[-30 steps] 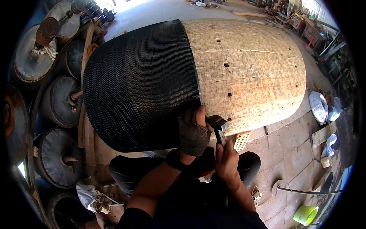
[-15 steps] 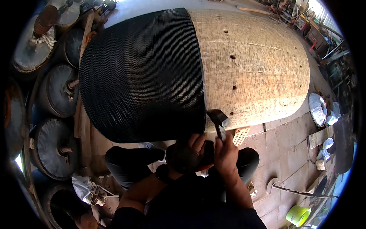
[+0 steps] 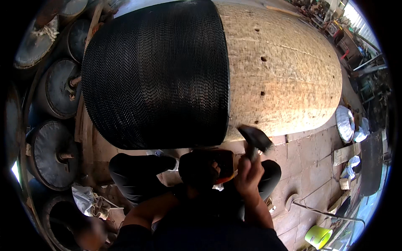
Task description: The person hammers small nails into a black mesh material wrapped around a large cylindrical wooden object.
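Observation:
A large wooden drum (image 3: pixel 284 71) lies across the far side, its bare right part dotted with small dark holes. Black, finely ridged covering (image 3: pixel 155 79) wraps its left part, ending in a straight edge. My right hand (image 3: pixel 249 173) is closed around the handle of a hammer (image 3: pixel 256 139), whose dark head is raised just in front of the drum's lower edge. Shadow and a dark rounded shape hide most of my left hand (image 3: pixel 216 168); a few fingertips show over an orange-red container (image 3: pixel 228 164) between my knees. Whether those fingers hold anything is hidden.
Several dark drums with protruding axles (image 3: pixel 54 154) stand along the left, beside a long wooden plank (image 3: pixel 87 138). On the tiled floor at right are a white wrapped roll (image 3: pixel 345 123), a yellow-green bucket (image 3: pixel 318 236) and a thin rod on a round base (image 3: pixel 293 202).
My right hand has drawn the hammer away from the covering's edge, to the right. My left hand has dropped from that edge toward the container. The view has shifted slightly.

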Demonstrator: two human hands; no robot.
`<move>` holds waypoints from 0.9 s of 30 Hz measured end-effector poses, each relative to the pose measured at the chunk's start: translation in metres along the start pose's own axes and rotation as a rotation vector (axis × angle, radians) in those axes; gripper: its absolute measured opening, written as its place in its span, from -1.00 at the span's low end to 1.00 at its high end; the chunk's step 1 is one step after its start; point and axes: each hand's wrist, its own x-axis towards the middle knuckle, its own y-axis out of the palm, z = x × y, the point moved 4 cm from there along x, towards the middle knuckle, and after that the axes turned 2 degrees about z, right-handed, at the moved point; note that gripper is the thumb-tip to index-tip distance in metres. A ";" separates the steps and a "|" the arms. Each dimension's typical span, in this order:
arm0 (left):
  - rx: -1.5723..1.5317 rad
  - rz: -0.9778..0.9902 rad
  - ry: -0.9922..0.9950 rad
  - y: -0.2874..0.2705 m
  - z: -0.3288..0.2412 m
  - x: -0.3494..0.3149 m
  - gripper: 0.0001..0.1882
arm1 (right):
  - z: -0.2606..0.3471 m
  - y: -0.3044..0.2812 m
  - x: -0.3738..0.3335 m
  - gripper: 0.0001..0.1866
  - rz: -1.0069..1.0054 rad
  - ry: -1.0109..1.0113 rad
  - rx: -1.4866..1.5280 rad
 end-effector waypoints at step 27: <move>-0.103 -0.140 0.050 0.022 0.000 -0.014 -0.74 | 0.005 0.002 0.009 -0.79 -0.028 0.010 -0.259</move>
